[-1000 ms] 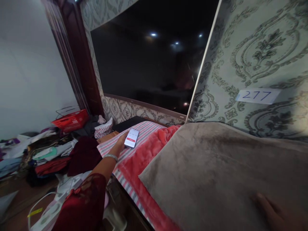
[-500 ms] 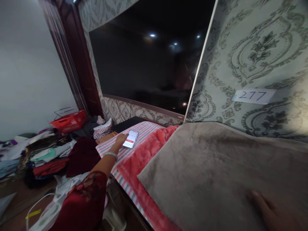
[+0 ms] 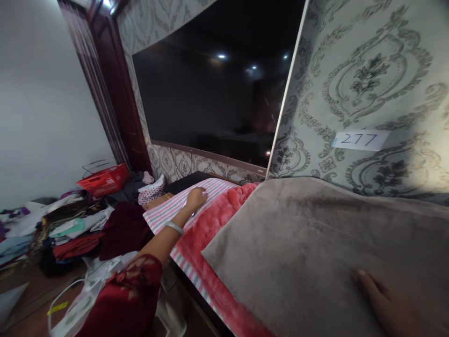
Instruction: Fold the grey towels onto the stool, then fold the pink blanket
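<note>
My left hand (image 3: 196, 199) reaches out over a smartphone (image 3: 184, 204) on the pink-and-grey striped cloth (image 3: 164, 215). Most of the phone is hidden under the hand, and only slivers of its edge show. The knuckles are bent and the fingertips face away, so whether they grip the phone is not visible. At the lower right, my right hand (image 3: 389, 302) lies on a grey-brown plush blanket (image 3: 298, 243), thumb apart and the other fingers dim. A red plush layer (image 3: 210, 229) shows between the blanket and the striped cloth.
A large black television (image 3: 217, 98) hangs on the patterned wall, with a paper reading 277 (image 3: 361, 140) to its right. Heaped clothes (image 3: 77, 229) and a red basket (image 3: 105, 180) lie at left. A white power strip (image 3: 75, 313) with a cable is at lower left.
My left hand has moved right and up from the phone's left edge to lie over it, covering its lit screen. My right hand stays on the blanket. The view has shifted slightly.
</note>
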A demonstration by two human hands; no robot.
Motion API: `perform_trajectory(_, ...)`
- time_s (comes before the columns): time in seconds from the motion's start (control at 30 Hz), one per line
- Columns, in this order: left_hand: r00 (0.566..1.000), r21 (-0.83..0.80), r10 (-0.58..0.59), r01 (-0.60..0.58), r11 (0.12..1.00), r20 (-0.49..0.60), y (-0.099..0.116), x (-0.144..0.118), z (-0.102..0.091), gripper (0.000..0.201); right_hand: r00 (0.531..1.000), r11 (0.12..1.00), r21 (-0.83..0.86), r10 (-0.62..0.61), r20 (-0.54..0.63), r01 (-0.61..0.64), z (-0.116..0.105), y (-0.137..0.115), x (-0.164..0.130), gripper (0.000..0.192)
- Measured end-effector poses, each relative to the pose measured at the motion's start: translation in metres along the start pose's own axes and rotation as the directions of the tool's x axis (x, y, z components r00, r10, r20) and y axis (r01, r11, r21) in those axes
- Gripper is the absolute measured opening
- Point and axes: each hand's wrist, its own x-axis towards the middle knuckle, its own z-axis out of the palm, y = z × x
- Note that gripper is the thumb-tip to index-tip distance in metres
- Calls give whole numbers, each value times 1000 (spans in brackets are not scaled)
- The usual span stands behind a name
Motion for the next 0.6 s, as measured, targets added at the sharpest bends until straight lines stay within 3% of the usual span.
perform_trajectory(0.07,979,-38,117,-112,993,168,26,-16,43,9,994,993,59,99,53,-102,2,-2,1,42)
perform_trajectory(0.13,902,-111,228,-201,973,368,49,-36,94,14,993,989,99,105,50,-109,3,-5,-1,46)
perform_trajectory(0.2,718,-247,388,-299,922,578,70,-58,144,25,999,993,116,32,16,-34,5,-9,-3,49)
perform_trajectory(0.23,639,-311,448,-322,894,625,78,-68,166,30,1000,993,120,-10,5,9,5,-10,-4,49)
perform_trajectory(0.27,589,-359,490,-333,872,643,84,-78,186,35,999,992,117,-51,-8,51,6,-11,-5,49)
perform_trajectory(0.3,576,-387,512,-335,859,637,88,-87,203,39,996,989,119,-84,-21,86,7,-12,-5,50)
perform_trajectory(0.4,645,-388,494,-312,867,584,89,-105,236,39,987,982,111,-146,-61,152,9,-11,-3,50)
perform_trajectory(0.53,706,-338,444,-297,893,552,74,-113,249,34,974,973,71,-214,-67,219,13,-4,2,49)
perform_trajectory(0.6,703,-244,413,-333,911,579,71,-113,248,39,973,974,51,-216,-81,221,15,-1,4,49)
